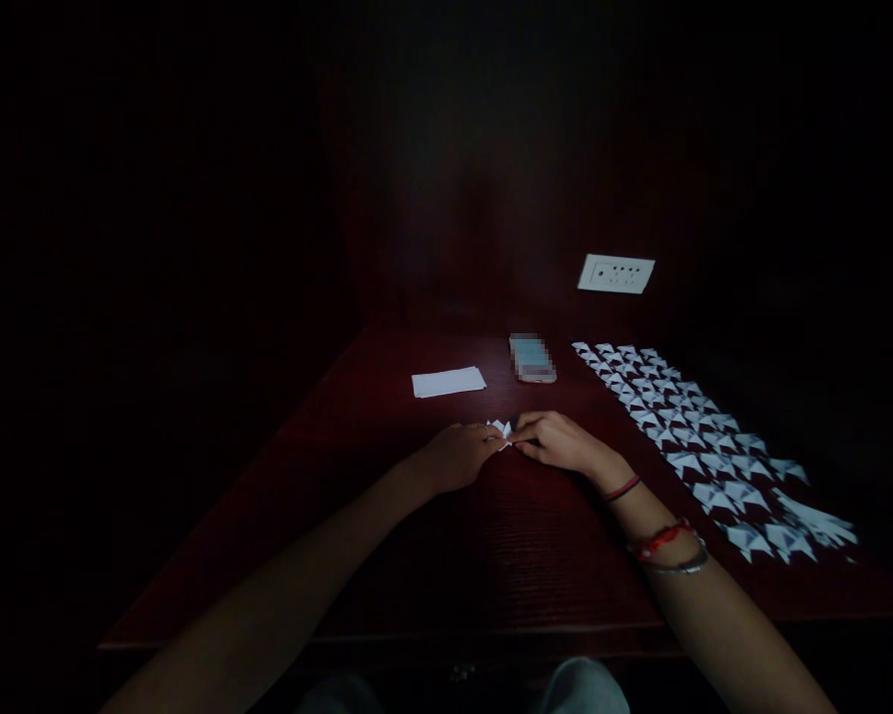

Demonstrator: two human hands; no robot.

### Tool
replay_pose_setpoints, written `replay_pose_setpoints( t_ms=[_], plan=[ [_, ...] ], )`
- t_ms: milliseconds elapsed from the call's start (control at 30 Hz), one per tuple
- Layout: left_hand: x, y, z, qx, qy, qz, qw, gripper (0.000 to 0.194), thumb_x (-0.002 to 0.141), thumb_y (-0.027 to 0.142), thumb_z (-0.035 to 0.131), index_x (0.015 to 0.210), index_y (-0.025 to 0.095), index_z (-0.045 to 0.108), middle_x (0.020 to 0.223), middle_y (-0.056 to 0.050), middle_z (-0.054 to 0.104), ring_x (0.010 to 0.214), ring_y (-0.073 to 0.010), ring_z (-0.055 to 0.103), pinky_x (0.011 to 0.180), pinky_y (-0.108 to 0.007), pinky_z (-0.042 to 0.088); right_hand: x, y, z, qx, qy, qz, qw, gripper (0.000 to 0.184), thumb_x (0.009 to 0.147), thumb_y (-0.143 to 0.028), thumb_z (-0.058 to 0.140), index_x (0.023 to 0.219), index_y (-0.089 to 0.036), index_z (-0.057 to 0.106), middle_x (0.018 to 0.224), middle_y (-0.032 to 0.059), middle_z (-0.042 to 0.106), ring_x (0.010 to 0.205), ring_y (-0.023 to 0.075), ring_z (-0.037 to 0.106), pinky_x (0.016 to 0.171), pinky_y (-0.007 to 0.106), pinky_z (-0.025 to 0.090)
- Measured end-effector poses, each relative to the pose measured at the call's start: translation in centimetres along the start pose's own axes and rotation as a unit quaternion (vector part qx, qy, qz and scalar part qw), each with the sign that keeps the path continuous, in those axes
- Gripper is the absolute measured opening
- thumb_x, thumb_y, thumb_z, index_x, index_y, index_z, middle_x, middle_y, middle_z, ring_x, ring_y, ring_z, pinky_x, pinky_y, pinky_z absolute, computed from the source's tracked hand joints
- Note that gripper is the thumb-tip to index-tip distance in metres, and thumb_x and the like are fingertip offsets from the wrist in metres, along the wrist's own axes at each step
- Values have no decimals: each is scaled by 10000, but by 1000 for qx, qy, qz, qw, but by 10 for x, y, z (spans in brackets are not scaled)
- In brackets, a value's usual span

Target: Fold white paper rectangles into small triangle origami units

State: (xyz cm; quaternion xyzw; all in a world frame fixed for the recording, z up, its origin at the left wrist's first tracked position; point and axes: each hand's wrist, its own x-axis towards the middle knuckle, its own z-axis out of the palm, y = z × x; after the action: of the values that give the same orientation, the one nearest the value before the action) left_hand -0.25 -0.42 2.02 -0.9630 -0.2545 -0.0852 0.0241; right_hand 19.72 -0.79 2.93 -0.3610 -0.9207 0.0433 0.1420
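Near the middle of the dark red table (pixel 417 516), a small folded white paper piece (pixel 501 430) sits between my two hands. My left hand (pixel 457 456) pinches its left side, with the fingers closed over part of it. On the other side, the fingertips of my right hand (pixel 555 439) grip its right edge. Both hands rest low over the tabletop, and the fingers hide some of the paper's folds. Just beyond my left hand lies a short stack of white paper slips (pixel 448 382).
A phone (pixel 533 357) lies past my right hand. Rows of folded white paper pieces (pixel 670 416) run along the table's right side, with a bunch of white paper strips (pixel 815 518) among the nearest ones. A socket panel (pixel 616 274) is on the back wall.
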Motion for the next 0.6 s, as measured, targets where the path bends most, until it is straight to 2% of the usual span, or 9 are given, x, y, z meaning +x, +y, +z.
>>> replay_pose_setpoints(
  t_ms=[300,433,600],
  plan=[
    [0,0,0,0,-1,-6,1000,368,779,90,323,1122,195,406,1175,-34,421,1041,-172,403,808,-302,342,-4,-2,-8,4,-10,14,1000,208,715,-135,469,823,-183,640,753,24,583,680,110,524,656,218,387],
    [0,-2,0,-9,9,-5,1000,380,756,82,340,1110,196,415,1168,-27,420,1030,-162,406,831,-291,336,-4,-3,-6,4,19,27,999,271,723,-134,453,939,-201,603,809,30,572,719,118,525,679,231,386],
    [0,-4,0,-17,9,5,1000,433,717,64,369,1126,202,399,1177,-32,397,1039,-159,396,847,-286,334,-2,-5,-1,-2,2,10,1000,309,723,-134,459,994,-229,574,834,27,553,745,121,521,696,232,382]
  ],
)
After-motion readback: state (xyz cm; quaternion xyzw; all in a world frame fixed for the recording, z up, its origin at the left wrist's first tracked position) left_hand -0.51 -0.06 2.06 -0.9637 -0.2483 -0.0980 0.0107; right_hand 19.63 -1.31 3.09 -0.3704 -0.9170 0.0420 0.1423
